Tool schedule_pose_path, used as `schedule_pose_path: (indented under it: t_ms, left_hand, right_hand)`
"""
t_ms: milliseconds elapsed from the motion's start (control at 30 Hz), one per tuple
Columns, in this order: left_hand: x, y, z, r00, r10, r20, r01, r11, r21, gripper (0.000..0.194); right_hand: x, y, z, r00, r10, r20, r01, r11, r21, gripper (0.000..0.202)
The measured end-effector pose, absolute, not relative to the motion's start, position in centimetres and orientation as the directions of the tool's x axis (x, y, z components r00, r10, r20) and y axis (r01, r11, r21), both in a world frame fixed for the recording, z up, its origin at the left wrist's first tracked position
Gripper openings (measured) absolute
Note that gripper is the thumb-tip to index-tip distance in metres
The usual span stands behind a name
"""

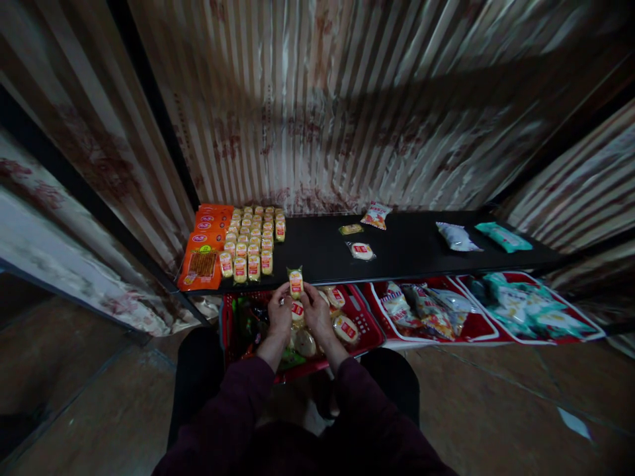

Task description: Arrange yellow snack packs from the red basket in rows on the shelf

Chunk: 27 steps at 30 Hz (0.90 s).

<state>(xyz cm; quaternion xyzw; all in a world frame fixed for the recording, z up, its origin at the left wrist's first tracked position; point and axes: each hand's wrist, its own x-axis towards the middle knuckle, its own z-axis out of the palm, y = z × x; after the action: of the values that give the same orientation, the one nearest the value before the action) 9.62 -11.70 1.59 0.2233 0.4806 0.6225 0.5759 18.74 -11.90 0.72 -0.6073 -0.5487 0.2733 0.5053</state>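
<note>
Over the red basket (367,324), a small yellow wrapped snack cake (296,282) stands upright between my hands. The fingers of my left hand (280,314) close on its left side, and those of my right hand (317,314) on its right. Just below it shows another wrapped cake (296,311) with a red label; whether a finger touches that one I cannot tell. More round pale wrapped cakes (346,328) and dark and green packets (247,324) lie in the basket, partly hidden by my hands. Rows of matching yellow cakes (253,246) stand on the black shelf (317,248).
Orange snack packs (201,248) lie at the shelf's left end. Farther right are a round wrapped cake (362,250), a flat yellow packet (351,229), a red-white bag (376,215), a white bag (456,237) and a teal bag (503,237). Two more filled baskets (489,327) stand below the shelf.
</note>
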Motion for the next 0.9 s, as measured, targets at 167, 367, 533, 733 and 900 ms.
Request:
schedule_pose_path:
  t_ms: [167,367,533,733,900]
  left_hand:
    - [9.7,-9.9,1.9,-0.260,0.927,-0.269,-0.498,0.110,0.860,0.033]
    - [9.7,-8.0,2.2,-0.311,0.939,-0.146,-0.357,0.027,0.934,0.036]
    - [9.8,-6.6,2.2,-0.309,0.943,-0.126,-0.344,0.013,0.939,0.037]
    - [10.0,-4.8,1.7,-0.320,0.944,-0.078,-0.228,0.003,0.974,0.038]
    - [10.2,-3.1,1.4,-0.304,0.953,-0.004,-0.081,-0.022,0.996,0.037]
  right_hand:
    - [18.7,-9.9,0.7,0.241,0.946,0.216,0.402,0.105,-0.910,0.036]
    - [18.4,-7.8,1.4,0.213,0.952,0.220,0.379,0.127,-0.917,0.036]
    - [18.2,-6.0,1.7,0.214,0.946,0.245,0.397,0.145,-0.906,0.034]
    - [18.3,-3.7,1.2,0.247,0.934,0.257,0.436,0.129,-0.891,0.033]
    - [18.4,-1.7,0.6,0.283,0.907,0.310,0.501,0.136,-0.855,0.030]
